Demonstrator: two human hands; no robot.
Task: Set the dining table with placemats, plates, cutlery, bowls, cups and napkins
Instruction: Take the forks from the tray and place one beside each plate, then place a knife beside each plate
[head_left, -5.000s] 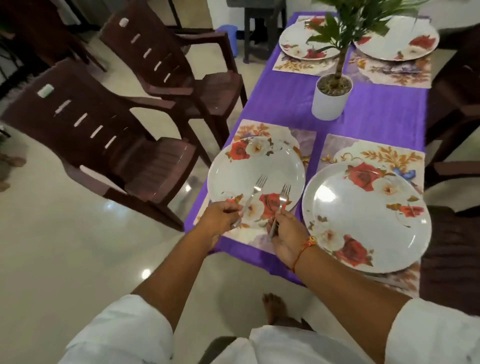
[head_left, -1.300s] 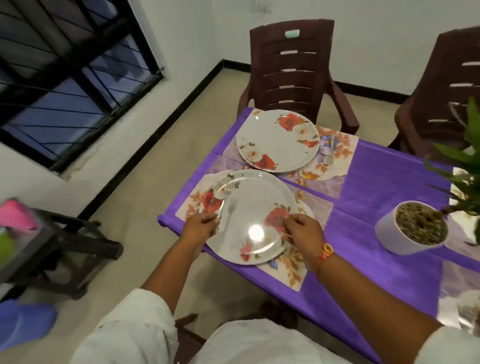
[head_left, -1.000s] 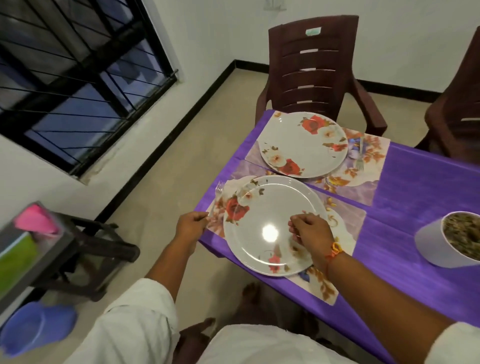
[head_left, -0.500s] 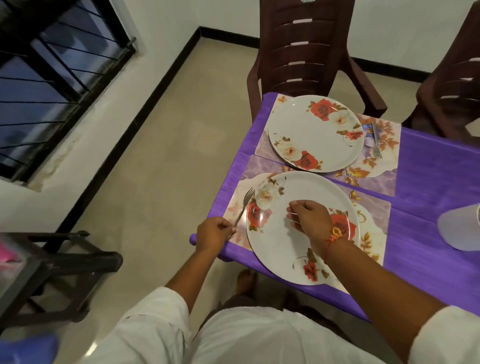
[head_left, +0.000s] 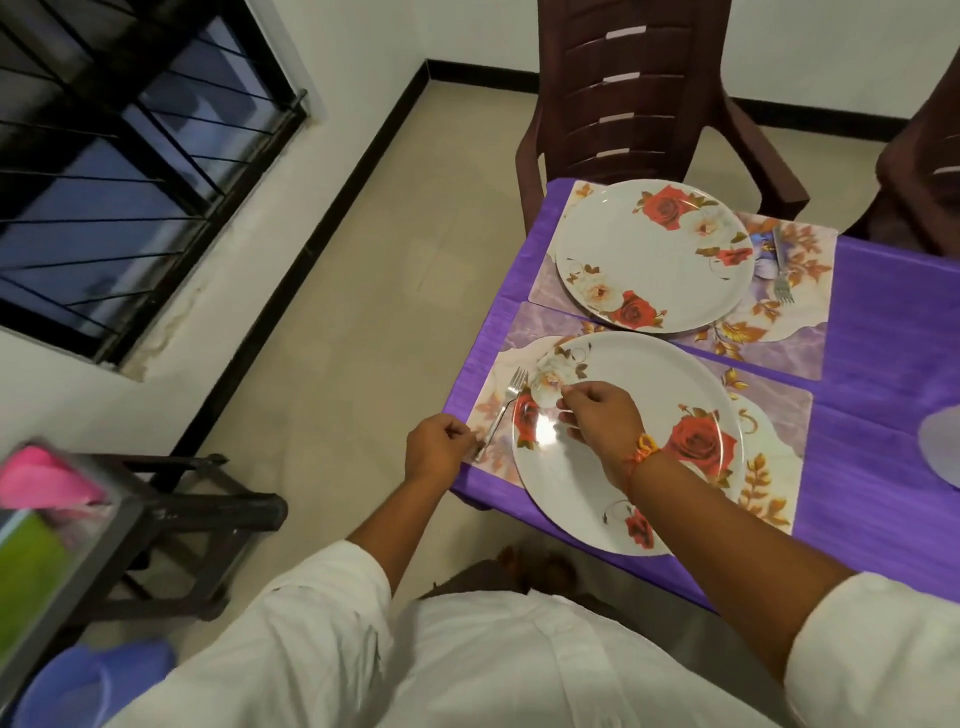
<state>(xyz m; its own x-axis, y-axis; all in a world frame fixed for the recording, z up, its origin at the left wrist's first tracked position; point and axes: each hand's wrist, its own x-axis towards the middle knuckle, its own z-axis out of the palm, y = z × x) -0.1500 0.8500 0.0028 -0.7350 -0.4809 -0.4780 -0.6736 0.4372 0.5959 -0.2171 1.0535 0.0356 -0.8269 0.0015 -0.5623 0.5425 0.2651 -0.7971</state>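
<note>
left hand (head_left: 440, 451): right at the table's near corner, fingers curled in and pinching the very tip of the handle. A light grip, which is what you want for a small nudge.
fork (head_left: 503, 405): flat on the mat, just beside the plate's left rim, tines away from the person. It leans in toward the rim at the top. My call is to swing the handle end in until it runs square to the table edge, then let go without dragging it.
right hand (head_left: 605, 421): low over the plate's left half, fingertips drawn in against the thumb. I can't tell whether it holds anything. It looks well placed to steady the plate while the fork is trued.
near plate (head_left: 582, 499): big and floral, and it overhangs the mat's front edge. Watch that rim, since a bump there would shift the whole setting.
near placemat (head_left: 769, 462): close to the table's corner, with only a narrow strip free on the left. The fork has to stay on that strip.
far plate (head_left: 649, 254): centred on the far placemat (head_left: 753, 343).
far fork (head_left: 781, 270): on the mat beside that plate, on the side away from the table's end.
chair (head_left: 623, 104): pulled up behind the far setting.
</note>
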